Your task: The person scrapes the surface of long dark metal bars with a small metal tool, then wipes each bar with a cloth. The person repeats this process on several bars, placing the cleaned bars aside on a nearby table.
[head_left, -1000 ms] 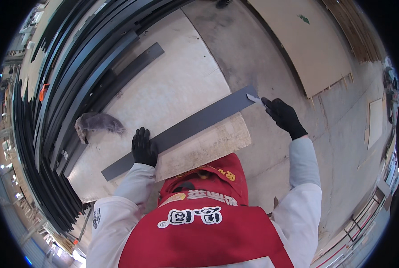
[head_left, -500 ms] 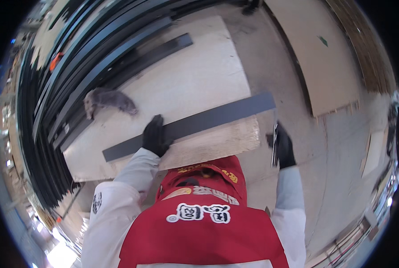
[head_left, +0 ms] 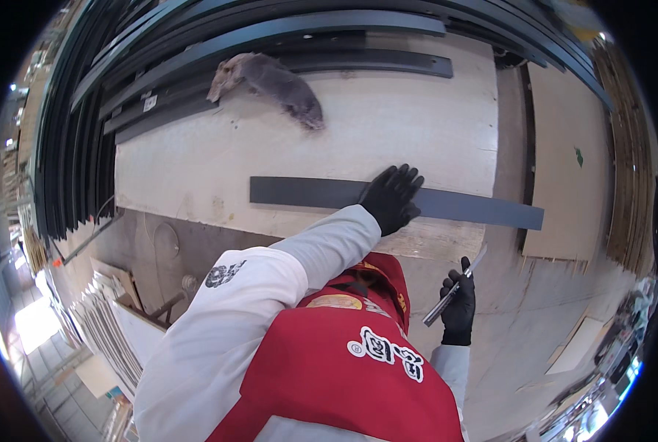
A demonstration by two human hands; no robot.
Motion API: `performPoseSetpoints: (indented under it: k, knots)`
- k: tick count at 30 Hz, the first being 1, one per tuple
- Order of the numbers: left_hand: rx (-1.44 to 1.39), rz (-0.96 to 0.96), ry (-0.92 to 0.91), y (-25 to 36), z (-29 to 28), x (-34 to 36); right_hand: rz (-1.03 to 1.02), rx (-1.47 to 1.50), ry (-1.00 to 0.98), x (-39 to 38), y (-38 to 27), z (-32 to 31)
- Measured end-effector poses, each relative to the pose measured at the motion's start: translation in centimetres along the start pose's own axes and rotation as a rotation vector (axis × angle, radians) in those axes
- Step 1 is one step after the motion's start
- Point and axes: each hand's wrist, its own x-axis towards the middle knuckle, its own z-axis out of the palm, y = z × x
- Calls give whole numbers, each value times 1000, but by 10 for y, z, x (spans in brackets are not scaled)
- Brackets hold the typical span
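Observation:
My left hand (head_left: 391, 199), in a black glove, lies flat with stretched fingers on a long dark grey strip (head_left: 307, 191). The strip rests across a pale board table (head_left: 447, 125), and its right end juts past the table's edge. Off the near right corner of the table, my right hand (head_left: 458, 306), gloved in black too, is closed round a slim silver knife (head_left: 439, 306). Its narrow blade points up and away, toward the strip's overhanging end, without touching it. The knife's exact type is hard to make out.
A crumpled grey-brown cloth (head_left: 273, 85) lies on the far side of the table. Long dark strips (head_left: 373, 62) are stacked along the back and left. Brown boards (head_left: 570, 162) stand to the right, and leaning panels (head_left: 108, 328) are at the lower left.
My view has swung round. My left hand now lies farther right along the strip, near its middle. In my right hand, the knife has tilted from upright to slanting.

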Motion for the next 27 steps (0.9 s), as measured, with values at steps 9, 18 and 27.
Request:
performPoseSetpoints:
  k: [9, 18, 27]
  knots:
    - [584, -714, 372, -240, -97, -198, 97, -500, -308, 23, 115, 83]
    - [-67, -406, 327, -196, -147, -202, -765, -1581, -629, 38, 241, 187]
    - [-10, -308, 212, -197, -146, -206, -820, -1626, -530, 29, 275, 219]
